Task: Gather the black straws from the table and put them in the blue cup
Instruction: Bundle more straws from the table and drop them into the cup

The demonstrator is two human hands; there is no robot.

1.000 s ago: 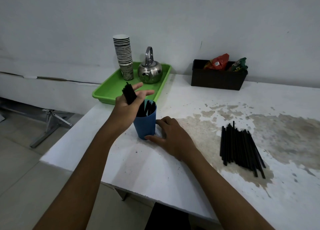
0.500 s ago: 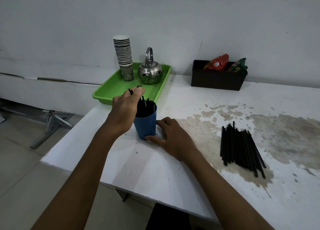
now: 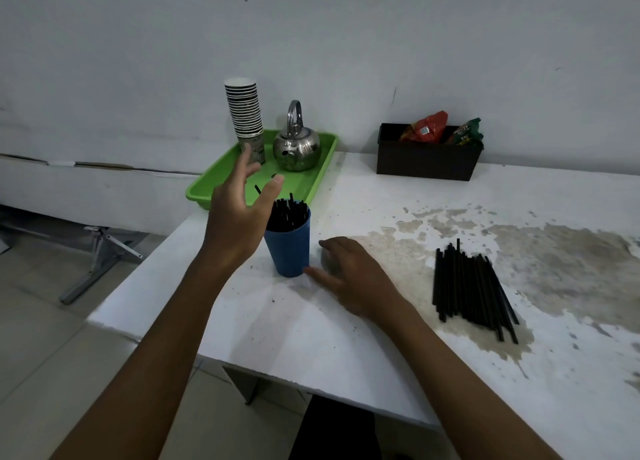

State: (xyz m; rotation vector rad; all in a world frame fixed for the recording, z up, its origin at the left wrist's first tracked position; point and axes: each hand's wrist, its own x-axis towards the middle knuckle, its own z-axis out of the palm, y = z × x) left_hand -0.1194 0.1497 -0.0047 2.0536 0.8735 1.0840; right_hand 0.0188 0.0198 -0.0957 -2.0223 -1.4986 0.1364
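A single wide-angle view comes from the person's head, looking forward and down across a white table (image 3: 398,338) toward a pale wall (image 3: 311,43). Both forearms enter from the bottom edge, so the view sits close. The table fills the centre and right of the frame; the floor (image 3: 52,355) shows at lower left. No second view overlaps it.

Left hand (image 3: 239,213) raised, fingers spread
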